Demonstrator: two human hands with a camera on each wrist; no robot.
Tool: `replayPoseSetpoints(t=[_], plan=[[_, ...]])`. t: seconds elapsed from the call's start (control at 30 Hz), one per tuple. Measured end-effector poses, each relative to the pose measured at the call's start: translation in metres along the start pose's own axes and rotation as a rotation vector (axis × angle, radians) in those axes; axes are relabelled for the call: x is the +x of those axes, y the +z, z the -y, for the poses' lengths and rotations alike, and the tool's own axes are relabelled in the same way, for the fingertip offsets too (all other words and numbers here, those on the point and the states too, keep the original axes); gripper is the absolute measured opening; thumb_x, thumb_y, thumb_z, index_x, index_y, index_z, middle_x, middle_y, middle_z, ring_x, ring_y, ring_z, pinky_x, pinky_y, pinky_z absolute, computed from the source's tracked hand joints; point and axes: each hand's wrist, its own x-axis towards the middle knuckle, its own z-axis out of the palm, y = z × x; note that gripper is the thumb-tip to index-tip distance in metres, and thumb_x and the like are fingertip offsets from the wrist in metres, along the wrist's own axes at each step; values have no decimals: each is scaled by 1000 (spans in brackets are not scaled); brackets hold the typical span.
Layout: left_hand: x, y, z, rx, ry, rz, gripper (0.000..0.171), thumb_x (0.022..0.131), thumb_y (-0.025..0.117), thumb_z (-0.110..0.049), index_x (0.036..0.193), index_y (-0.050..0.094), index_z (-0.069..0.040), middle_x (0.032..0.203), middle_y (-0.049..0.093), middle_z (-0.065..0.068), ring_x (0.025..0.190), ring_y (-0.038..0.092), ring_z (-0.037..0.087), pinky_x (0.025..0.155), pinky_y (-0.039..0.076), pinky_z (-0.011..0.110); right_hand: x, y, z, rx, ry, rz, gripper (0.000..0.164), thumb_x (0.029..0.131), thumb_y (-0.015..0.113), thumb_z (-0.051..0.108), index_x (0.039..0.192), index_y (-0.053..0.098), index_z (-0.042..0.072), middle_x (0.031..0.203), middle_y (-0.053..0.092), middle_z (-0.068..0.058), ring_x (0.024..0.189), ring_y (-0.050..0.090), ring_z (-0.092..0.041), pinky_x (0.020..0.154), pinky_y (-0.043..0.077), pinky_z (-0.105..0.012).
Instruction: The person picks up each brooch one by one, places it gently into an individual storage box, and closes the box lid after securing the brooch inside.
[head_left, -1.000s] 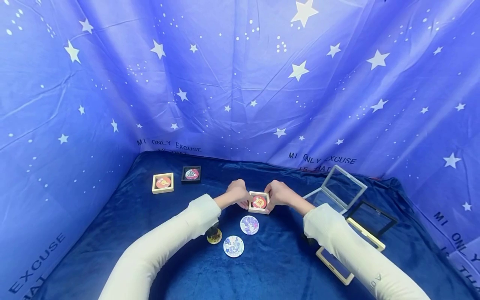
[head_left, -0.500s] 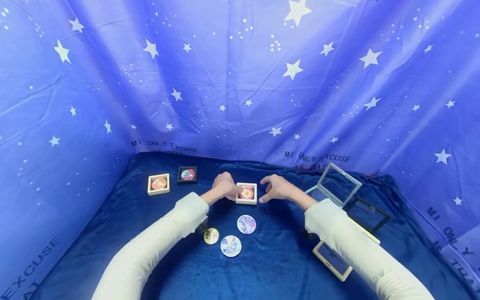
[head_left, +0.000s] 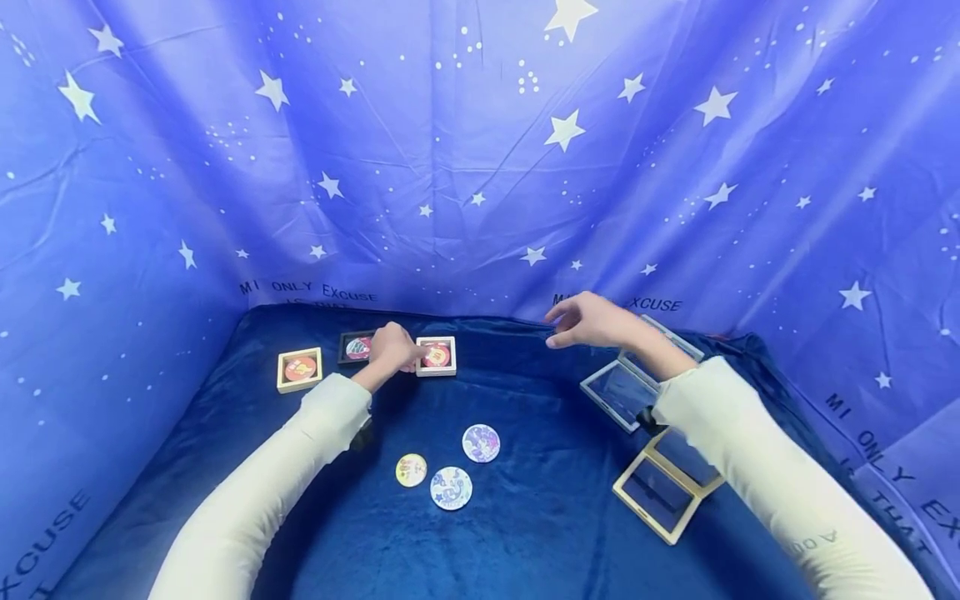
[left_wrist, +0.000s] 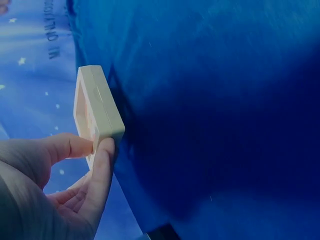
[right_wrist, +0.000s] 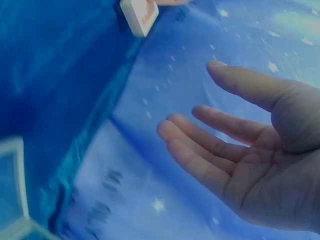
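My left hand (head_left: 392, 348) pinches a small white display frame (head_left: 437, 357) holding a round red badge, at the back of the blue cloth. In the left wrist view, thumb and fingers grip one end of this frame (left_wrist: 102, 105). Behind the hand, a black display frame (head_left: 355, 348) with a red badge is partly hidden. Farther left sits a cream display frame (head_left: 299, 370) with an orange badge. My right hand (head_left: 592, 321) is raised, fingers spread and holding nothing, left of an opened pale grey frame (head_left: 621, 395) that the forearm partly covers.
Three loose round badges lie mid-cloth: a yellow one (head_left: 411, 470), a blue-white one (head_left: 451, 488) and a purple one (head_left: 481, 443). An opened cream frame (head_left: 660, 496) lies under the right sleeve. Star-printed curtains (head_left: 480, 150) enclose the cloth at the back and sides.
Both hands held the white frame at first; the right hand let go and moved right and up. The left hand carried the frame left and back, beside the black one.
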Motion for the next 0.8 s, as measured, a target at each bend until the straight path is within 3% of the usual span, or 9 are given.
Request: replayPoseSetpoints(t=[0.17, 0.3, 0.43, 0.53, 0.6, 0.8], plan=[[6, -9, 10, 31, -21, -37, 21, 85, 79, -21, 73, 77, -4, 54, 69, 3, 49, 69, 13, 51, 50, 22, -24, -29, -7, -44, 51, 29, 48, 95, 72, 21, 134, 60, -6, 110, 75, -19, 102, 71, -30, 93, 55, -51], [13, -13, 16, 73, -77, -74, 20, 83, 80, -23, 75, 77, -4, 53, 67, 2, 54, 69, 14, 66, 58, 32, -43, -43, -24, -82, 93, 82, 52, 95, 72, 21, 133, 58, -11, 107, 76, -18, 99, 71, -28, 92, 55, -53], [20, -16, 19, 124, -154, -99, 23, 81, 80, -25, 87, 77, -3, 75, 76, 10, 79, 74, 25, 80, 60, 40, -62, -47, -43, -135, 121, 152, 56, 93, 74, 25, 130, 58, -14, 114, 72, -24, 104, 70, -35, 92, 56, -55], [25, -17, 18, 140, -186, -100, 26, 81, 79, -23, 95, 76, -2, 91, 77, 15, 88, 73, 28, 82, 60, 41, -77, -46, -55, -161, 145, 200, 58, 91, 76, 26, 127, 59, -16, 119, 68, -30, 106, 68, -41, 91, 56, -55], [29, -17, 18, 144, -189, -95, 26, 81, 79, -23, 96, 76, -2, 88, 76, 13, 81, 72, 25, 79, 61, 39, -86, -43, -64, -155, 159, 228, 57, 90, 78, 25, 125, 60, -17, 119, 68, -31, 105, 69, -41, 89, 57, -54], [39, -16, 16, 156, -163, -56, 18, 83, 78, -20, 87, 78, -2, 48, 60, -2, 42, 58, 7, 56, 54, 26, -108, -30, -85, -126, 175, 278, 47, 89, 79, 19, 116, 65, -16, 110, 72, -26, 96, 72, -34, 80, 60, -47]])
